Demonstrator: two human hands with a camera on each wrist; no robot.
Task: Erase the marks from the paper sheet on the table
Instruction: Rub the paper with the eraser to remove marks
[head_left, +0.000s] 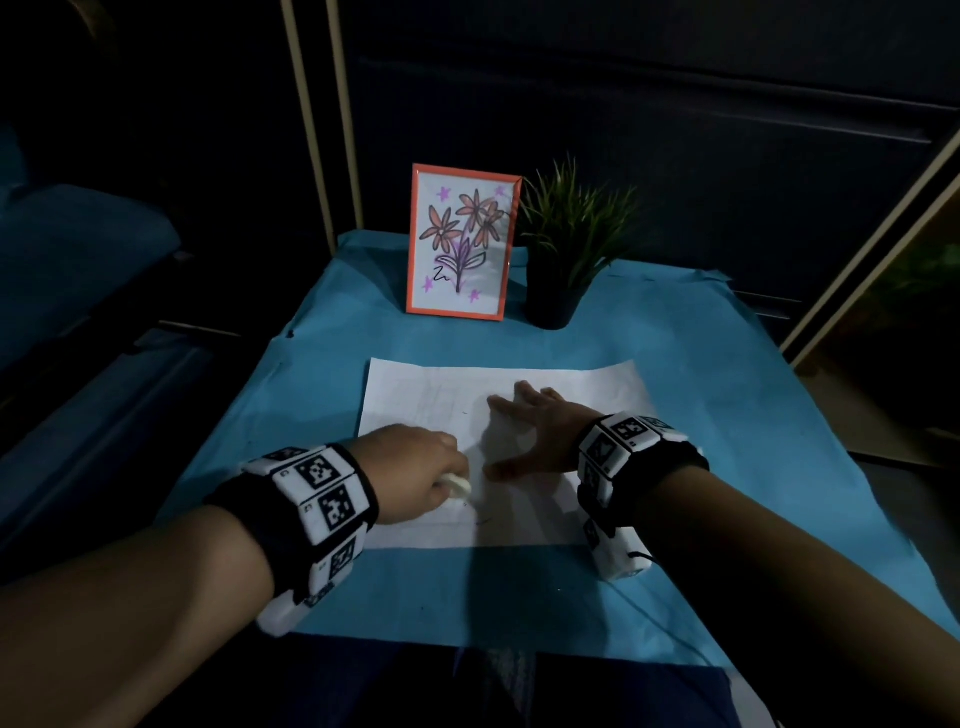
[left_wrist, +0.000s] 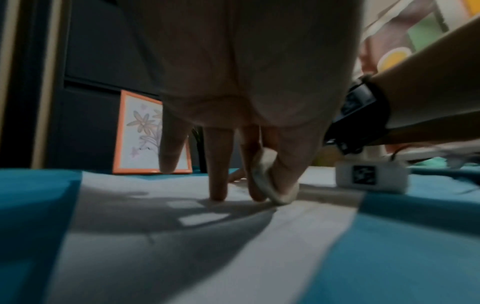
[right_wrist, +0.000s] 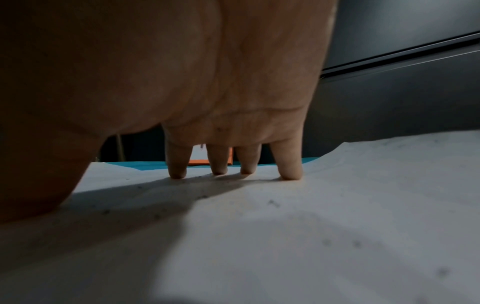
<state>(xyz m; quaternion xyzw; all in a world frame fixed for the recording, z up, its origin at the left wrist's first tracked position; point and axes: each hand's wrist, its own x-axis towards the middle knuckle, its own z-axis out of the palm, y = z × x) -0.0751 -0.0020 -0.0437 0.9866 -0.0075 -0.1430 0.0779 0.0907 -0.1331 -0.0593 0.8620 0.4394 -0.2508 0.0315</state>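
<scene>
The paper sheet (head_left: 498, 395) lies flat on the blue-covered bench (head_left: 727, 405), near its front edge. A white eraser (head_left: 460, 486) is pinched between the thumb and curled fingers of the left hand (head_left: 410, 467), its lower end pressed to the sheet's near left part, just beside a small dark mark (head_left: 483, 519). The right hand (head_left: 535, 421) is spread flat on the sheet, fingers straight, nothing held; its fingertips (right_wrist: 291, 174) are seen bearing on the paper, which rises in a slight wave to their right.

The rubbing step appears to be under way. It is best done with short strokes directed away from the holding hand, so that the sheet is pulled taut rather than buckled. Pressure should be kept moderate, since thin paper can crease or tear. Faint lines (head_left: 436, 400) and specks (right_wrist: 272, 202) remain, so the holding hand would need to be shifted as new areas are reached. The framed flower drawing (head_left: 462, 239) and potted plant (head_left: 566, 244) at the back are well apart.
</scene>
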